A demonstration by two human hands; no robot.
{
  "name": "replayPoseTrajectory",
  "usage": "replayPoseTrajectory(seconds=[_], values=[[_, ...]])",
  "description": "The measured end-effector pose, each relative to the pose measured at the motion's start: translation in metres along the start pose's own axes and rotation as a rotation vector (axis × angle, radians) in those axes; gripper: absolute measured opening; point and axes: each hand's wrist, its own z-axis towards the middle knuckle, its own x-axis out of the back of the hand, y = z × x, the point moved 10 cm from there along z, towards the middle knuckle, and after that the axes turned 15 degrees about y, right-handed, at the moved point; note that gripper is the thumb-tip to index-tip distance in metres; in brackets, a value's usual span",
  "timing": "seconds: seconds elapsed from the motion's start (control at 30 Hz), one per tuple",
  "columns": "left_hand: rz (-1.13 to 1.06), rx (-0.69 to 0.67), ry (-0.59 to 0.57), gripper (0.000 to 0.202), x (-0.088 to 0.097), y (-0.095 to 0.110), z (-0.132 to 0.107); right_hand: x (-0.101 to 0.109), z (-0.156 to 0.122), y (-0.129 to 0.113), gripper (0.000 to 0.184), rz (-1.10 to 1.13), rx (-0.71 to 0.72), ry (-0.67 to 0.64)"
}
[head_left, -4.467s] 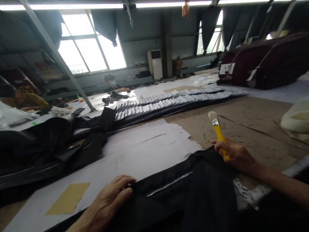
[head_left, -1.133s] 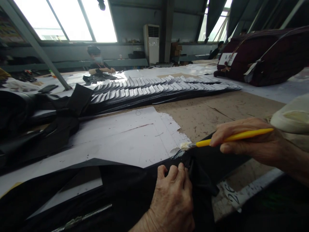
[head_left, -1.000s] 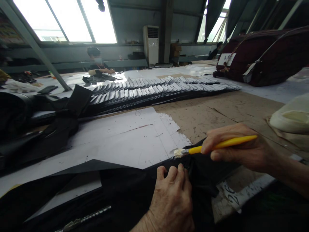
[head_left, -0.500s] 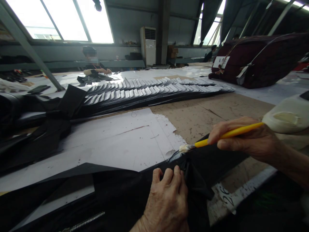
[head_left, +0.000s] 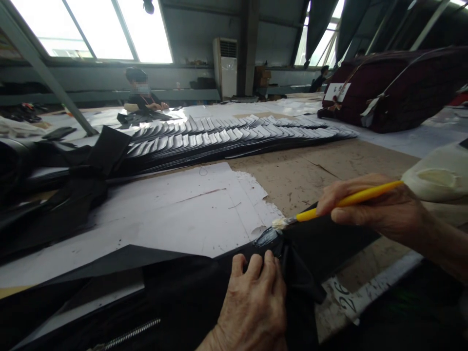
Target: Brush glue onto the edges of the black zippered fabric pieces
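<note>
Here the right hand (head_left: 376, 209) pinches a brush (head_left: 340, 202) by its yellow handle, thumb below and fingers above, pressed together around it. The handle runs up and to the right past the knuckles; the pale bristles (head_left: 280, 223) stick out to the left of the grip and touch a shiny wet patch at the edge of the black fabric (head_left: 190, 287).

Just below the bristles, the left hand (head_left: 252, 302) lies palm down on the fabric, its fingers (head_left: 258, 265) curled and pressed onto a folded edge, pinning it flat; whether anything is pinched under them cannot be told. The wet patch sits right beyond those fingertips, between the two hands.

Left of the left hand, a zipper (head_left: 127, 336) runs along the fabric near the lower edge of the view. Beyond both hands lies a torn white paper (head_left: 175, 209) on the brown table (head_left: 329, 165), and the fabric edge overlaps the paper's near rim. Just past the right hand's wrist sits a cream bundle (head_left: 438, 178), with the handle's end close before it. Far beyond the grip, a long fanned row of black pieces (head_left: 234, 139) stretches across the table, a dark red bale (head_left: 398, 90) lies to its right, and another person (head_left: 141, 95) works at the far end.
</note>
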Motion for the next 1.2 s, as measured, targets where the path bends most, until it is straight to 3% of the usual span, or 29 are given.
replayPoseTrajectory(seconds=[0.17, 0.23, 0.4, 0.6, 0.83, 1.0, 1.1, 1.2], values=[[0.0, 0.011, 0.016, 0.035, 0.0, -0.003, -0.002, -0.03, -0.005, -0.003, 0.014, 0.047, 0.028, -0.118], [0.002, 0.013, 0.025, 0.035, 0.001, -0.003, -0.002, -0.025, -0.006, 0.005, 0.015, -0.021, 0.035, -0.123], [0.016, -0.001, 0.039, 0.033, 0.002, -0.001, -0.001, 0.005, -0.005, 0.01, 0.013, -0.125, 0.037, 0.027], [0.012, 0.043, 0.055, 0.033, 0.002, -0.004, -0.001, -0.006, -0.014, 0.004, 0.015, -0.111, 0.08, -0.015], [-0.059, 0.133, -0.058, 0.043, -0.007, -0.009, 0.003, 0.019, -0.023, 0.008, 0.013, -0.155, 0.051, 0.123], [-0.039, 0.117, -0.105, 0.036, -0.01, -0.008, 0.003, 0.001, -0.03, 0.01, 0.018, -0.155, 0.044, 0.053], [-0.026, 0.108, -0.121, 0.037, -0.01, -0.007, 0.002, 0.006, -0.031, 0.019, 0.021, -0.23, -0.005, 0.019], [-0.016, 0.1, -0.139, 0.037, -0.011, -0.006, 0.003, 0.009, -0.027, 0.012, 0.022, -0.303, 0.027, -0.018]])
